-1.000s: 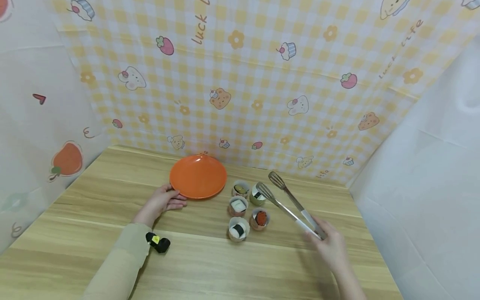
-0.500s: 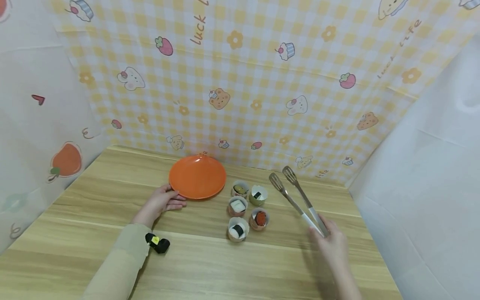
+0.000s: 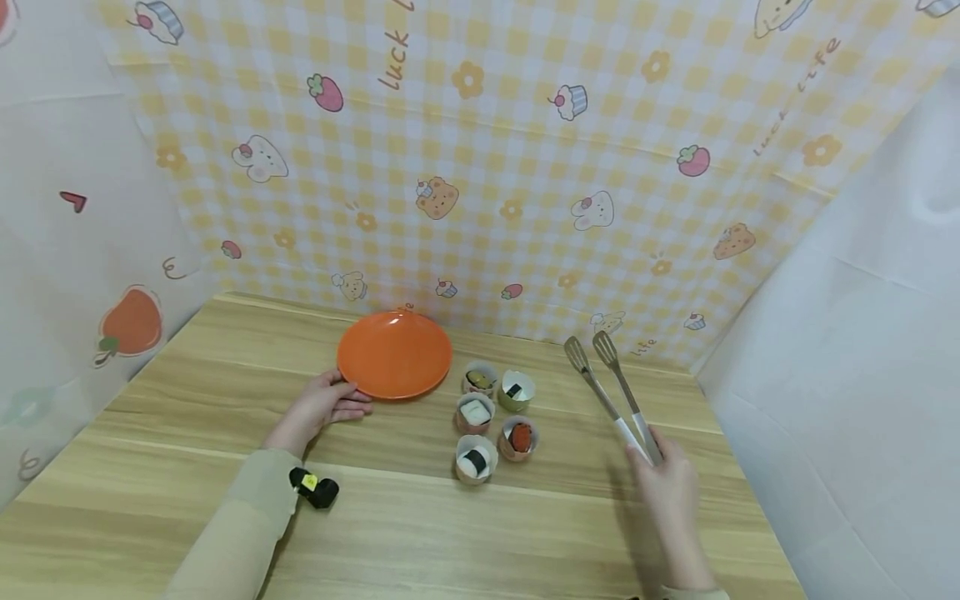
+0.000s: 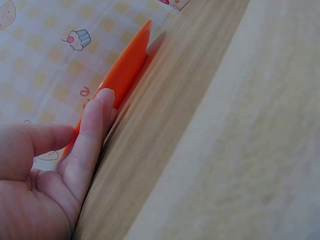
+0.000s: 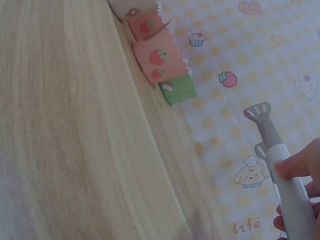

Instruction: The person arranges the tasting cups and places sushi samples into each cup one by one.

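Note:
An orange plate [image 3: 395, 354] lies toward the back of the table, and its near-left rim sits between the thumb and fingers of my left hand [image 3: 318, 408]. The left wrist view shows that thumb on the upper side of the plate [image 4: 120, 80], with the fingers along its lower side. My right hand [image 3: 667, 479] grips the handles of metal tongs [image 3: 611, 383] with white sides, at the table's right. Both slotted tips stand apart with nothing between them. Left of the tongs, several paper cups hold small sushi pieces, among them one with an orange-red topping [image 3: 521, 437].
Among the cups, a green cup [image 3: 516, 404] stands at the back right and a pale cup [image 3: 475, 471] nearest the front. A yellow checked cloth [image 3: 480, 167] rises behind the wooden table [image 3: 420, 533]; white sheets [image 3: 862, 375] flank both sides.
The right hand has drawn the tongs away from above the cups, to the right, with the tips still spread. My left hand stays at the plate's rim, and the cups have not moved.

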A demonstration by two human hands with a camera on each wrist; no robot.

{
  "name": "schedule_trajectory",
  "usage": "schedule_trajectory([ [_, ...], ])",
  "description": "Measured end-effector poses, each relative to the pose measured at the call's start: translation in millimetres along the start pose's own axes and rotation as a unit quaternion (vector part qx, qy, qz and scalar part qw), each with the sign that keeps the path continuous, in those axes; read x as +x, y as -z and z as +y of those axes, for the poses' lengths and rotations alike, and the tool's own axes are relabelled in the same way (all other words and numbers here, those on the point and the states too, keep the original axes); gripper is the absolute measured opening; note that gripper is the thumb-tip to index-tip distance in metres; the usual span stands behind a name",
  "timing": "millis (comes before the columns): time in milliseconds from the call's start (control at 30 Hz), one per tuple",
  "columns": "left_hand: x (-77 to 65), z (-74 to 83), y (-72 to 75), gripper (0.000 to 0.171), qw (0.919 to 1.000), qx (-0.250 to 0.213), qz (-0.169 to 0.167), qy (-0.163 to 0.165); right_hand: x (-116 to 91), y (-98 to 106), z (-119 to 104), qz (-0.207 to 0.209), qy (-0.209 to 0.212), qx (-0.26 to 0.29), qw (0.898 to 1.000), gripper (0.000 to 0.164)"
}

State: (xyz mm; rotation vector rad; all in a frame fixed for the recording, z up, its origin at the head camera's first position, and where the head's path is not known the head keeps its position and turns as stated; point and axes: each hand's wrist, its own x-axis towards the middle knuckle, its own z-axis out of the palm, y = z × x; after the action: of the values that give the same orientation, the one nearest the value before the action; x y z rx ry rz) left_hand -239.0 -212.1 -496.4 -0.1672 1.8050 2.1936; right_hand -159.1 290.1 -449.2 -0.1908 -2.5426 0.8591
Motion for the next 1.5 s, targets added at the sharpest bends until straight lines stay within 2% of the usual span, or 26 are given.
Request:
schedule_trajectory([
  [500,-0.3,-1.7,1.5,0.046,1.0000,0.000,0.001,-0.003,9.2,-8.9,4.4,0.024,-0.054,-0.012,0.998,0.045],
  [867,-1.6,-0.3,1.3,0.049,1.0000,0.002,-0.002,-0.004,15.1,-18.4,7.3,0.030,-0.116,-0.026,0.992,0.047],
  [1500,0.1,-0.2,0.3,0.049,1.0000,-0.003,-0.003,-0.001,12.1,-32.6,20.6,0.043,-0.136,-0.050,0.989,0.039],
])
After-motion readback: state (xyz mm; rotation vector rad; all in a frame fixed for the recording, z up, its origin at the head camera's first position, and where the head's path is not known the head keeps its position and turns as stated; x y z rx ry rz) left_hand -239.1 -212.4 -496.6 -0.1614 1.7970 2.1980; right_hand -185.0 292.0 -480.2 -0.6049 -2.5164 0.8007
